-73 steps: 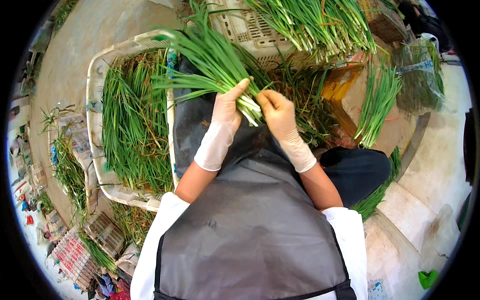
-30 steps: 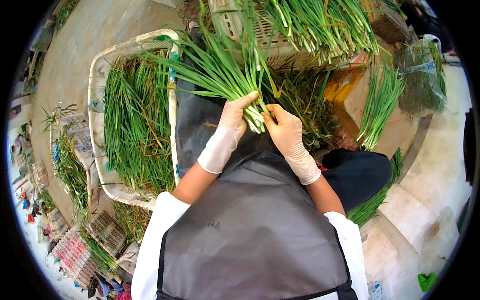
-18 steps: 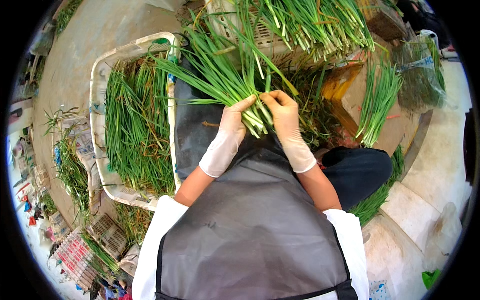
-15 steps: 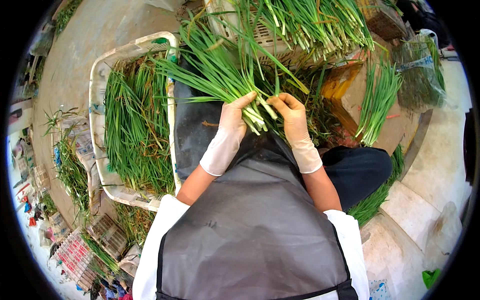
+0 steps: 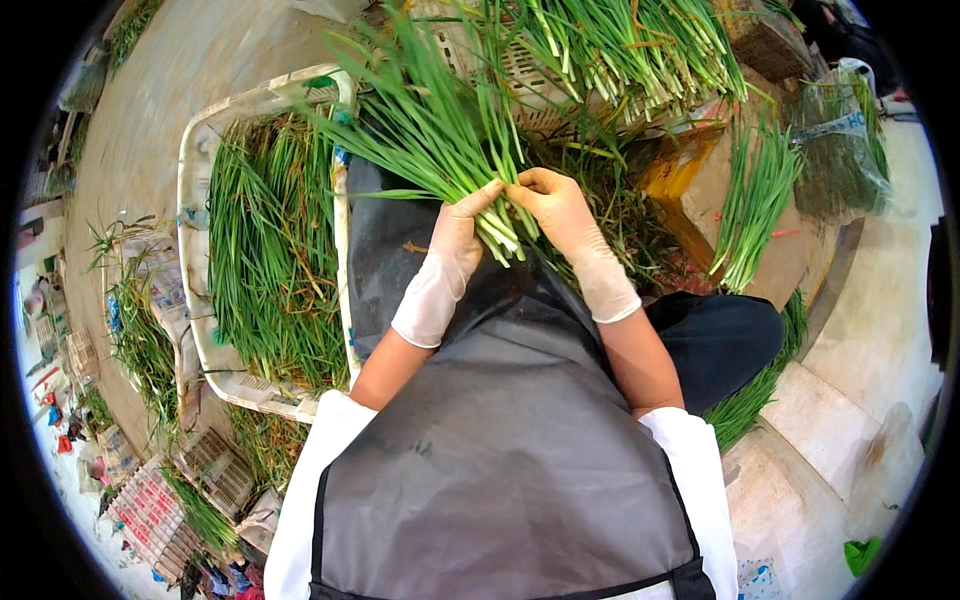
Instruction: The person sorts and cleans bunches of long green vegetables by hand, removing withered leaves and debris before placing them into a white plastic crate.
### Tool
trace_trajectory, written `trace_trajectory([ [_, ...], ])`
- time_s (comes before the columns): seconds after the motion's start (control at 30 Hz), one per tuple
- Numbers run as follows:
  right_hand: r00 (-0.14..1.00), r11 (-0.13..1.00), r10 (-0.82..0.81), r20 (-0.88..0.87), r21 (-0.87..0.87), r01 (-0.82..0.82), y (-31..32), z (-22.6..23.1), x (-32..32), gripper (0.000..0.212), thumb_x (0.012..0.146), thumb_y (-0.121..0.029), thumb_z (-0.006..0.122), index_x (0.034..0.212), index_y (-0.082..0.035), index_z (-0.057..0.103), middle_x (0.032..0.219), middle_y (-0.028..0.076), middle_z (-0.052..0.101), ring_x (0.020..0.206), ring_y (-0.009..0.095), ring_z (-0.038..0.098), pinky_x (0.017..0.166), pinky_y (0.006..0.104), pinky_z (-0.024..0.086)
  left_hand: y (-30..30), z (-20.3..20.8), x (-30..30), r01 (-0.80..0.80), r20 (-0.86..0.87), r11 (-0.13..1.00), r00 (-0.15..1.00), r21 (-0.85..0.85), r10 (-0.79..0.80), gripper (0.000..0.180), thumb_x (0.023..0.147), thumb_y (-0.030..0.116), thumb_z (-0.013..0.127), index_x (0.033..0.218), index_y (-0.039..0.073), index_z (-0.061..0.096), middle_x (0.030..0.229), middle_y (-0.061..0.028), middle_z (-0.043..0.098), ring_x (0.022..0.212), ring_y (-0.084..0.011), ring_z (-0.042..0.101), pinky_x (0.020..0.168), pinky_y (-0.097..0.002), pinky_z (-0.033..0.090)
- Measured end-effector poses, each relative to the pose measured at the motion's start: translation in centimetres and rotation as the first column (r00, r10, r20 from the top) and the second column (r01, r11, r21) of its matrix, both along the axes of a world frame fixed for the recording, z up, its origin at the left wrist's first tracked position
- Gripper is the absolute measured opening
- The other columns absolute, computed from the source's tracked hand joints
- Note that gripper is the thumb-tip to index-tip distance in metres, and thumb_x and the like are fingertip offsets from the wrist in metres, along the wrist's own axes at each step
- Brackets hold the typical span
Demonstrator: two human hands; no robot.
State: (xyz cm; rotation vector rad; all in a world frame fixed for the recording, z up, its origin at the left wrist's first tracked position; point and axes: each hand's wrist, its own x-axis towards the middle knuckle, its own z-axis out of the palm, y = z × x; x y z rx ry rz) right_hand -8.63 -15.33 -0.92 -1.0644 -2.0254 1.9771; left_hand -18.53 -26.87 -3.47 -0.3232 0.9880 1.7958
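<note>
In my gloved left hand [image 5: 459, 232] is a bunch of green chives [image 5: 432, 140], its pale cut ends toward me and its leaves fanning away to the far left. The left thumb lies across the stalks just above the white ends. My right hand [image 5: 556, 207], also gloved, is closed in a pinch at the right side of the same bunch, its fingertips close to the left thumb. Exactly which stalks it pinches is hidden by the fingers. Both hands are above my dark apron [image 5: 500, 430].
A white crate [image 5: 190, 260] of chives stands at my left. Another crate [image 5: 525, 75] ahead is heaped with cleaned chives [image 5: 640, 50]. A small bunch [image 5: 748, 205] lies at the right near a clear plastic bag [image 5: 838, 150]. Loose leaf scraps [image 5: 625, 215] lie beyond my right hand.
My right hand has moved left and slightly away from me, up to the bunch. The yellowish leaf that stuck out to the right no longer shows there. The left hand has shifted slightly left.
</note>
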Motion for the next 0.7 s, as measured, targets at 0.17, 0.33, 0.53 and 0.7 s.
trace_trajectory([
  [0.17, 0.873, 0.911, -0.397, -0.283, -0.235, 0.338, 0.5, -0.2, -0.1, 0.012, 0.088, -0.010, 0.060, 0.090, 0.001, 0.065, 0.079, 0.005, 0.066, 0.068, 0.011, 0.059, 0.065, 0.0229, 0.047, -0.1, -0.4, -0.6, -0.056, -0.124, 0.997, 0.991, -0.060, 0.049, 0.021, 0.080, 0.007, 0.069, 0.099, -0.001, 0.064, 0.083, -0.0065, 0.066, 0.069, -0.0165, 0.063, 0.062, -0.0274, 0.051],
  [0.33, 0.751, 0.864, -0.495, -0.437, -0.157, 0.478, 4.0, 4.8, 1.0, 0.017, 0.093, -0.017, 0.057, 0.092, -0.001, 0.062, 0.071, 0.002, 0.060, 0.054, 0.007, 0.047, 0.050, 0.0200, 0.037, -2.0, -0.3, -0.4, 0.023, -0.369, 0.878, 0.902, -0.478, -0.224, 0.027, 0.075, 0.017, 0.078, 0.086, 0.002, 0.058, 0.067, -0.0038, 0.056, 0.051, -0.0151, 0.053, 0.045, -0.0283, 0.043],
  [0.53, 0.914, 0.718, -0.305, -0.266, 0.566, 0.404, -0.2, 4.6, 0.0, 0.012, 0.090, -0.016, 0.059, 0.087, -0.005, 0.061, 0.065, 0.000, 0.057, 0.052, 0.009, 0.049, 0.049, 0.0226, 0.040, -2.8, 1.5, -1.2, -0.012, -0.183, 0.963, 0.982, -0.269, -0.039, 0.019, 0.079, 0.012, 0.075, 0.085, 0.003, 0.060, 0.068, -0.0034, 0.059, 0.056, -0.0131, 0.055, 0.050, -0.0261, 0.045],
  [0.7, 0.987, 0.458, 0.160, -0.012, 0.887, -0.063, -5.2, 1.0, -1.1, 0.009, 0.083, -0.015, 0.061, 0.077, -0.009, 0.059, 0.063, 0.009, 0.057, 0.056, 0.027, 0.060, 0.053, 0.0349, 0.047, -1.9, 0.8, -0.3, -0.048, 0.025, 0.997, 0.998, -0.056, 0.049, 0.018, 0.084, 0.016, 0.070, 0.094, 0.004, 0.062, 0.080, -0.0030, 0.064, 0.065, -0.0145, 0.061, 0.058, -0.0270, 0.051],
])
